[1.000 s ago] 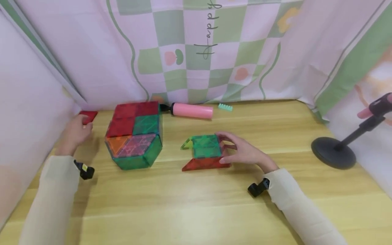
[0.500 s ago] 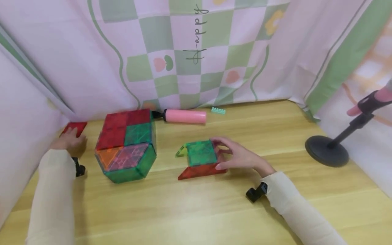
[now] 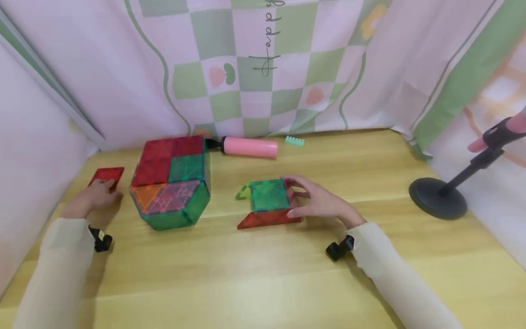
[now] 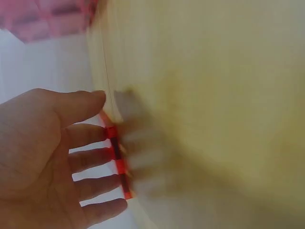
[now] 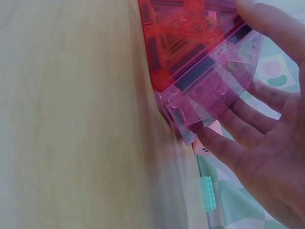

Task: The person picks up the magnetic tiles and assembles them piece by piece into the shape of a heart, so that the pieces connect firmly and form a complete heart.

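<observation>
In the head view, my left hand (image 3: 95,196) rests its fingertips on a flat red magnetic tile (image 3: 110,174) on the table at the left. The left wrist view shows the fingers fairly straight against the red tile (image 4: 119,162), thumb apart above. My right hand (image 3: 322,204) holds the right end of a small magnetic tile build (image 3: 269,195) with a green square top, a red side and a yellow-green piece at its left. In the right wrist view, the thumb and fingertips touch the pink end tile (image 5: 205,102); a red tile (image 5: 176,38) adjoins it.
A larger magnetic tile box (image 3: 158,160) in red, green, orange and pink stands between the hands. Behind lie a pink pump (image 3: 250,147) and a mint toy brick (image 3: 294,140). A black stand (image 3: 438,198) is at the right; curtains (image 3: 255,68) border the table.
My left hand has come down onto the red tile and drawn it away from the back corner toward me. The right hand stays at the small build. The head view has shifted slightly.
</observation>
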The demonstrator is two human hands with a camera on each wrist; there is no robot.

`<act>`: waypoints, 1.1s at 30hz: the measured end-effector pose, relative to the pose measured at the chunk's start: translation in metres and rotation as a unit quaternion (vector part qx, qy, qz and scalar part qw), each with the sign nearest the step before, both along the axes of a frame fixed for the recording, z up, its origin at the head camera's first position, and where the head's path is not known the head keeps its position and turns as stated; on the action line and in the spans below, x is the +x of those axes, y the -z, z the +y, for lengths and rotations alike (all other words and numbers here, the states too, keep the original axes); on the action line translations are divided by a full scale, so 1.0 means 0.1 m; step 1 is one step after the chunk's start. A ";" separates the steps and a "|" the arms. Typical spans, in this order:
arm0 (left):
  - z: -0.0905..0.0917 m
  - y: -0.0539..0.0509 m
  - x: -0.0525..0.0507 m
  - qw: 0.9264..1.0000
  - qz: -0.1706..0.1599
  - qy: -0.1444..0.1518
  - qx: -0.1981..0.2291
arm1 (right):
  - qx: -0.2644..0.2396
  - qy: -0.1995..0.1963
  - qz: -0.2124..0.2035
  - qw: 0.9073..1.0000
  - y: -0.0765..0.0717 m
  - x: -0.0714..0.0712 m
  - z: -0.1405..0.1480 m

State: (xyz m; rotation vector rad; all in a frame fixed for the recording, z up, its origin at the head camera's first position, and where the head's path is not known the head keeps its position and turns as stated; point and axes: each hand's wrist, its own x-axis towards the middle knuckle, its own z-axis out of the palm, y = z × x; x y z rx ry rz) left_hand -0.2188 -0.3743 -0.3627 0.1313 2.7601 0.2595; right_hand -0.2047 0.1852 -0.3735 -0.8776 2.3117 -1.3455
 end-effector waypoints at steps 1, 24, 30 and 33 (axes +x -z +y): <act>0.02 0.01 0.07 1.000 0.000 0.004 0.000 | 0.001 0.000 -0.002 1.000 0.01 0.00 0.00; -0.04 0.07 0.23 0.992 0.054 -0.101 0.056 | -0.007 -0.005 -0.011 1.000 0.00 0.00 0.00; 0.01 0.11 0.37 0.987 0.112 -0.081 0.079 | -0.002 -0.002 -0.005 1.000 -0.01 -0.01 0.02; 0.05 0.06 0.51 0.980 0.138 -0.089 0.115 | -0.005 -0.007 -0.009 1.000 0.01 -0.01 0.02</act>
